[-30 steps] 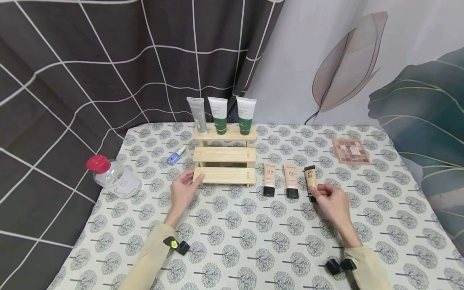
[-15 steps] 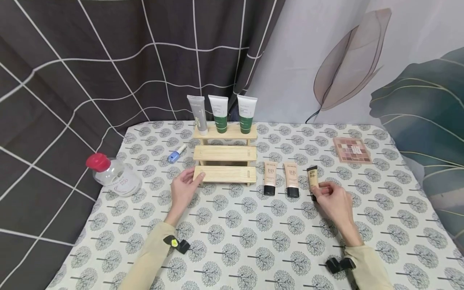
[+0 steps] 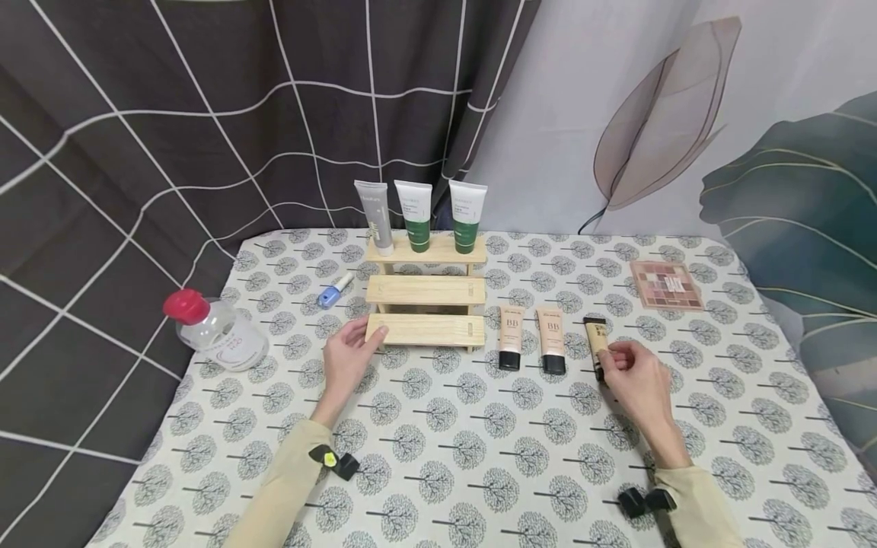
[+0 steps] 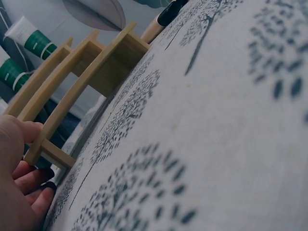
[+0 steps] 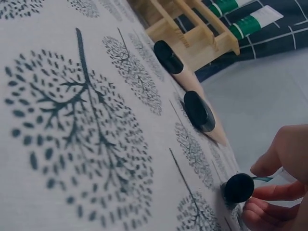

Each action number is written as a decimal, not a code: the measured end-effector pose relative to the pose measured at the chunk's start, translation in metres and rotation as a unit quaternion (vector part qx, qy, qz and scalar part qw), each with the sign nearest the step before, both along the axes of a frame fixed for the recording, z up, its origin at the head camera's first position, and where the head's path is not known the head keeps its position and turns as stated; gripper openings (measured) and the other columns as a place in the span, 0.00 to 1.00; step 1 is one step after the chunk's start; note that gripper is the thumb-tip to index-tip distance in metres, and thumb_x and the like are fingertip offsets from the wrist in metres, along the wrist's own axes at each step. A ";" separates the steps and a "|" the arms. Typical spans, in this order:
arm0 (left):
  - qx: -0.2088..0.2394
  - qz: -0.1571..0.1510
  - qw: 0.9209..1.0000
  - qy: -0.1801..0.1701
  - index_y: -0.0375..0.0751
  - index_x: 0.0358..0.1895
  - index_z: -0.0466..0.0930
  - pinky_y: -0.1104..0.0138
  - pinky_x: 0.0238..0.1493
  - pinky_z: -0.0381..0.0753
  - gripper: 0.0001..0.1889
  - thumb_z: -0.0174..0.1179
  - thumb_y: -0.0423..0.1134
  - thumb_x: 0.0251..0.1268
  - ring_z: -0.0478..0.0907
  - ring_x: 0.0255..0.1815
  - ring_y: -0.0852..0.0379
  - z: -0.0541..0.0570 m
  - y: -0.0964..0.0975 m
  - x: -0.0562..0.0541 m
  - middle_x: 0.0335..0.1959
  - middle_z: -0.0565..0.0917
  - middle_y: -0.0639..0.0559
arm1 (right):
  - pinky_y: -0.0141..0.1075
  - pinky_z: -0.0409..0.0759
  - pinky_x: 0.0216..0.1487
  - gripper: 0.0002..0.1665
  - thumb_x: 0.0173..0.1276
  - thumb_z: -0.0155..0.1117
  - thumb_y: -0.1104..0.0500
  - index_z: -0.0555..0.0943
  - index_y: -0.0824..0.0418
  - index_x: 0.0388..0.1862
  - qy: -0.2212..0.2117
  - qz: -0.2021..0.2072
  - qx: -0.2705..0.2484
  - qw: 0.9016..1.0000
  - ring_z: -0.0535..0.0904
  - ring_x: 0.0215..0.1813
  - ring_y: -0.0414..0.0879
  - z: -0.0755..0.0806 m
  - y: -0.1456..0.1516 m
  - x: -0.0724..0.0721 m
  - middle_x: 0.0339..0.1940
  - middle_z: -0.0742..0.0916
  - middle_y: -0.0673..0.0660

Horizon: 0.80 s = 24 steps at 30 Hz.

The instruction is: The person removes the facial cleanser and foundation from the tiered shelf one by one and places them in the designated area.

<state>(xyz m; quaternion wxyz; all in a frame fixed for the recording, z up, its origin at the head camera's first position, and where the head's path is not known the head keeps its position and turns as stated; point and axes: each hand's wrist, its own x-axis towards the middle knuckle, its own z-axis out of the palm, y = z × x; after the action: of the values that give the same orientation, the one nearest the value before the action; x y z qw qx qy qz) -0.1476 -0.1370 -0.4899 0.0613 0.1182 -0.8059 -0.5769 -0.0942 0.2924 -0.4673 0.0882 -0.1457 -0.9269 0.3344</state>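
My left hand (image 3: pixel 351 364) grips the left end of the lowest tier of a three-step wooden rack (image 3: pixel 428 331), thumb on top and fingers at the side. On the top tier stand a grey tube (image 3: pixel 374 215) and two white-and-green tubes (image 3: pixel 413 217). My right hand (image 3: pixel 637 380) pinches a small gold tube (image 3: pixel 597 339) near its lower end, at the right of two beige BB cream tubes (image 3: pixel 510 335) lying flat. In the right wrist view the held tube's round black cap (image 5: pixel 239 188) faces the camera, and the fingers hide most of its body.
A clear bottle (image 3: pixel 229 339) with a red pump top lies tilted at the left. A blue nail polish bottle (image 3: pixel 332 293) lies left of the rack. A makeup palette (image 3: pixel 666 285) lies at the back right. Curtains (image 3: pixel 274 114) hang behind the tree-print tablecloth (image 3: pixel 479 472).
My right hand has shifted slightly right with the gold tube, whose top end now leans more to the left. My left hand and the rack have stayed in place.
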 end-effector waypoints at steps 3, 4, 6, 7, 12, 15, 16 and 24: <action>0.002 -0.001 1.000 0.002 0.38 0.59 0.81 0.62 0.64 0.84 0.27 0.73 0.48 0.60 0.83 0.60 0.44 -0.001 0.000 0.000 0.58 0.85 0.38 | 0.30 0.74 0.38 0.16 0.71 0.64 0.56 0.83 0.67 0.48 0.010 -0.001 0.000 1.000 0.80 0.32 0.44 0.004 0.000 -0.003 0.37 0.89 0.63; 0.003 -0.002 1.000 0.002 0.38 0.59 0.81 0.62 0.64 0.84 0.27 0.73 0.48 0.60 0.83 0.61 0.44 -0.001 -0.001 -0.001 0.59 0.85 0.38 | 0.28 0.74 0.37 0.16 0.71 0.64 0.56 0.83 0.67 0.48 0.015 0.000 0.002 1.000 0.80 0.32 0.44 0.005 0.000 -0.004 0.37 0.89 0.63; 0.005 -0.003 1.000 0.002 0.38 0.59 0.81 0.62 0.64 0.84 0.27 0.73 0.48 0.60 0.83 0.61 0.44 -0.001 -0.001 -0.001 0.59 0.84 0.38 | 0.26 0.73 0.35 0.16 0.71 0.64 0.56 0.83 0.67 0.48 0.028 0.002 0.003 1.000 0.80 0.32 0.44 0.009 -0.001 -0.007 0.37 0.89 0.63; 0.005 -0.002 1.000 0.002 0.38 0.59 0.81 0.62 0.64 0.84 0.27 0.73 0.48 0.60 0.83 0.61 0.44 -0.001 -0.001 -0.001 0.59 0.84 0.38 | 0.25 0.73 0.34 0.17 0.71 0.64 0.55 0.83 0.67 0.49 0.033 0.007 0.004 0.999 0.80 0.32 0.45 0.011 -0.002 -0.009 0.37 0.89 0.64; 0.004 0.000 1.000 0.002 0.38 0.59 0.81 0.61 0.64 0.83 0.27 0.73 0.47 0.60 0.83 0.61 0.43 -0.001 -0.001 -0.001 0.59 0.84 0.37 | 0.19 0.75 0.34 0.19 0.72 0.64 0.54 0.82 0.68 0.53 0.041 0.029 -0.021 0.999 0.83 0.38 0.49 0.026 -0.006 -0.020 0.43 0.89 0.66; 0.006 -0.001 1.000 0.000 0.38 0.59 0.81 0.61 0.65 0.83 0.27 0.73 0.47 0.60 0.83 0.61 0.44 -0.001 0.000 0.000 0.59 0.84 0.37 | 0.14 0.75 0.35 0.20 0.72 0.63 0.55 0.81 0.68 0.55 0.041 0.043 -0.048 0.997 0.84 0.41 0.50 0.036 -0.012 -0.029 0.46 0.88 0.68; 0.006 -0.001 1.000 -0.001 0.38 0.59 0.81 0.62 0.65 0.83 0.27 0.73 0.47 0.60 0.83 0.61 0.44 -0.001 0.000 0.000 0.59 0.84 0.37 | 0.13 0.75 0.36 0.20 0.72 0.63 0.56 0.80 0.69 0.56 0.042 0.048 -0.058 0.996 0.84 0.41 0.48 0.039 -0.014 -0.033 0.47 0.88 0.68; 0.006 0.004 1.000 -0.002 0.38 0.59 0.81 0.61 0.65 0.83 0.27 0.74 0.47 0.59 0.83 0.62 0.43 -0.001 0.001 -0.001 0.60 0.84 0.38 | 0.11 0.77 0.40 0.19 0.72 0.64 0.59 0.80 0.70 0.56 0.069 0.075 -0.109 0.989 0.82 0.42 0.40 0.049 -0.041 -0.056 0.49 0.88 0.68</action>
<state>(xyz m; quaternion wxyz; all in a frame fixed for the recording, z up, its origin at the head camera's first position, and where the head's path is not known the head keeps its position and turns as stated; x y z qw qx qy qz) -0.1485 -0.1363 -0.4909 0.0609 0.1227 -0.8024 -0.5809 -0.1507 0.2514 -0.4185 0.1101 -0.0607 -0.8852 0.4480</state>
